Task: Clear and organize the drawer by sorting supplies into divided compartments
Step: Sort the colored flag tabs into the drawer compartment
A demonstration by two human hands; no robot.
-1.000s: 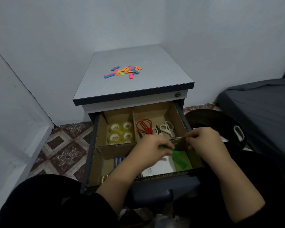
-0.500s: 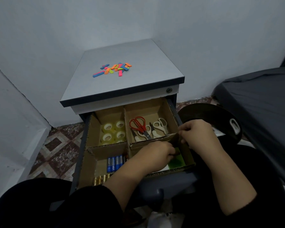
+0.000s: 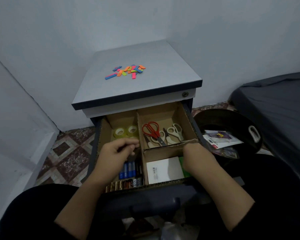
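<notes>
The open drawer (image 3: 190,118) is lined with cardboard split into several compartments. Tape rolls (image 3: 119,132) lie at the back left. Red scissors (image 3: 151,129) and white scissors (image 3: 176,131) lie at the back right. Batteries (image 3: 128,170) fill the front left. A white pad (image 3: 163,168) and a green item (image 3: 181,161) sit at the front right. My left hand (image 3: 119,150) hovers over the left half with loosely curled fingers and nothing visible in it. My right hand (image 3: 196,158) reaches down into the front right compartment beside the cross divider (image 3: 163,149); its fingers are hidden.
Several coloured strips (image 3: 126,71) lie scattered on the cabinet top (image 3: 154,84). A black bin (image 3: 223,118) with papers (image 3: 218,138) stands right of the drawer, and a dark bed (image 3: 275,101) beyond it. Walls close in behind and on the left.
My left hand has left the front right compartment and moved left over the batteries and tape. My right hand has dropped from the divider's top edge into the front right compartment.
</notes>
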